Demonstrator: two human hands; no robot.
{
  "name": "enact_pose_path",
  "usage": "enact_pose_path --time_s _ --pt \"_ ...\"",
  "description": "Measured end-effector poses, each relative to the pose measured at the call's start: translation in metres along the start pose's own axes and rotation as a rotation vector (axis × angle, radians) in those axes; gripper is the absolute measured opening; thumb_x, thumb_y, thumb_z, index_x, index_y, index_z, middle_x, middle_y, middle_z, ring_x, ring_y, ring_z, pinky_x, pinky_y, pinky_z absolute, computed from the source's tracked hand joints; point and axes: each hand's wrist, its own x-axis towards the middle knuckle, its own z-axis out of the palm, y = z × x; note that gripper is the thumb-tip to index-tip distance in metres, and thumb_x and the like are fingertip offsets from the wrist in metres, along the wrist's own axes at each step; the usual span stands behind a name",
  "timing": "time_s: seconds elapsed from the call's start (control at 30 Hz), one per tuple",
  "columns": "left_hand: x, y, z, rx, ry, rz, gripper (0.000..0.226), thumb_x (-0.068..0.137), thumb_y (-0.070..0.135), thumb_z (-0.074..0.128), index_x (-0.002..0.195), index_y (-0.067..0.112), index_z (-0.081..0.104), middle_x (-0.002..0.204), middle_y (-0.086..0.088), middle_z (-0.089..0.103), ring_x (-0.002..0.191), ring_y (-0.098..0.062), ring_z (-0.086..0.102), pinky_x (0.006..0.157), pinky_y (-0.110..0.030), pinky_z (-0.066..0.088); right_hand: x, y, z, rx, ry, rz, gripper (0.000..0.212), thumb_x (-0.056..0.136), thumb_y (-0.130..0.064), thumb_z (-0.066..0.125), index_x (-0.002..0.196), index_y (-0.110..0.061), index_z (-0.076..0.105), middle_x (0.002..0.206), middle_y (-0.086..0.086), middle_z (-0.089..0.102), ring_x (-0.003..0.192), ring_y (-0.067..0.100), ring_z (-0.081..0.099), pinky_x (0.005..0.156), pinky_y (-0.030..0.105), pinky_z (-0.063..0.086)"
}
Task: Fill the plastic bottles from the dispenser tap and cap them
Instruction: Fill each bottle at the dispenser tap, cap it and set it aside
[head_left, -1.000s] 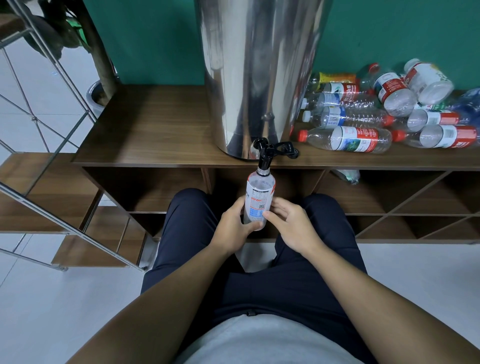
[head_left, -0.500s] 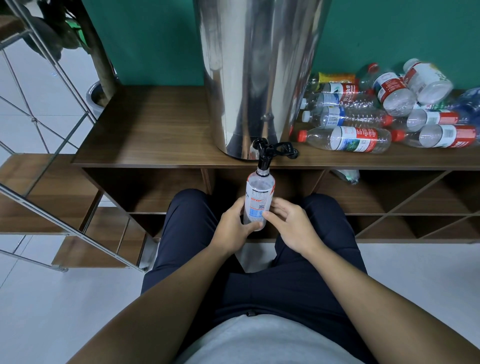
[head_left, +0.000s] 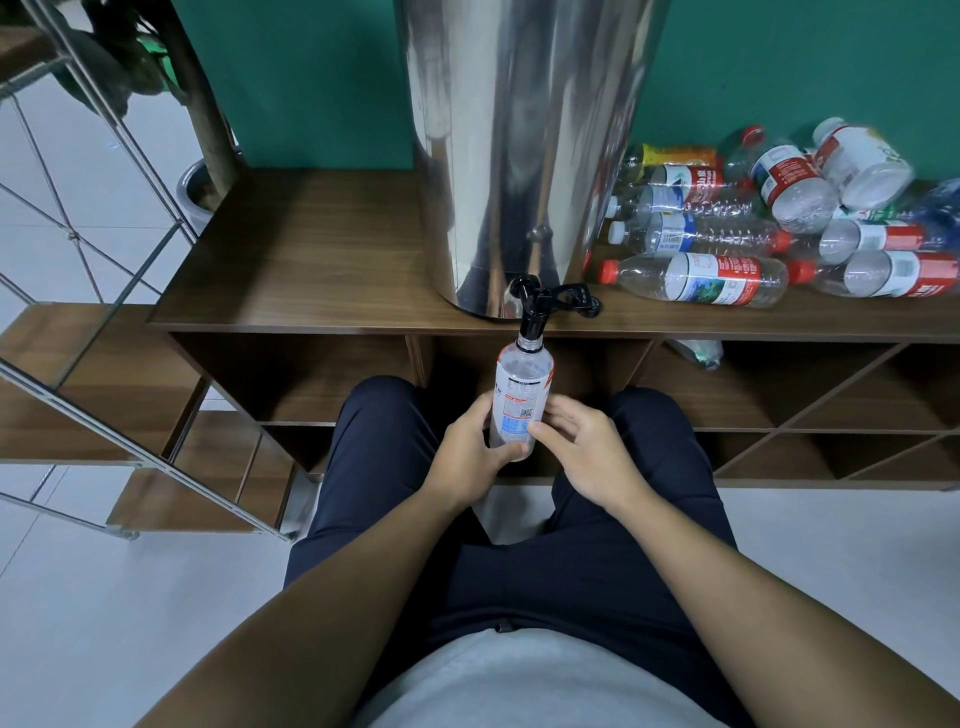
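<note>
A clear plastic bottle (head_left: 521, 400) with a white, red and blue label stands upright, uncapped, its mouth right under the black tap (head_left: 535, 312) of the tall steel dispenser (head_left: 519, 156). My left hand (head_left: 467, 457) grips the bottle's lower part from the left, thumb curled under its base. My right hand (head_left: 582, 452) holds it from the right, thumb on the label and fingers behind. The tap's black lever (head_left: 576, 301) points to the right.
A pile of empty capped bottles (head_left: 769, 234) lies on the wooden shelf top (head_left: 311, 260) right of the dispenser. Open cubbies sit below the shelf; one holds a crumpled bottle (head_left: 696, 353). A metal frame (head_left: 104, 312) stands at left. My knees are close to the shelf.
</note>
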Motion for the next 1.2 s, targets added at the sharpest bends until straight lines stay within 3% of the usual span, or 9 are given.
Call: enact_pose_path --time_s 0.2,0.8,1.2 --pt "0.0001 -0.0007 -0.0006 -0.003 0.004 -0.003 0.065 0.092 0.014 0.092 0.149 0.029 0.065 0.133 0.020 0.076 0.125 0.003 0.069 0.108 -0.022 0.053 0.0007 0.0004 0.0004 -0.001 0.001 -0.003 0.041 0.107 -0.006 0.071 0.147 -0.016 0.069 0.138 -0.011 0.077 0.132 0.009 0.071 0.118 0.040 0.054" --pt "-0.0005 -0.0011 0.0002 -0.004 0.008 -0.010 0.063 0.091 0.016 0.093 0.146 0.030 0.066 0.130 0.018 0.078 0.123 0.000 0.071 0.113 -0.039 0.057 0.0009 0.0028 0.0012 0.039 0.012 -0.009 0.041 0.106 -0.004 0.072 0.146 -0.014 0.070 0.136 -0.012 0.078 0.130 0.008 0.072 0.114 0.029 0.055" --pt "-0.0009 0.0003 -0.0008 0.013 0.006 -0.005 0.064 0.092 0.016 0.092 0.149 0.029 0.065 0.133 0.018 0.076 0.126 0.001 0.069 0.113 -0.034 0.056 0.0007 0.0027 0.0009 0.029 0.010 -0.015 0.040 0.106 -0.006 0.073 0.145 -0.015 0.071 0.135 -0.014 0.078 0.130 0.007 0.072 0.113 0.026 0.055"
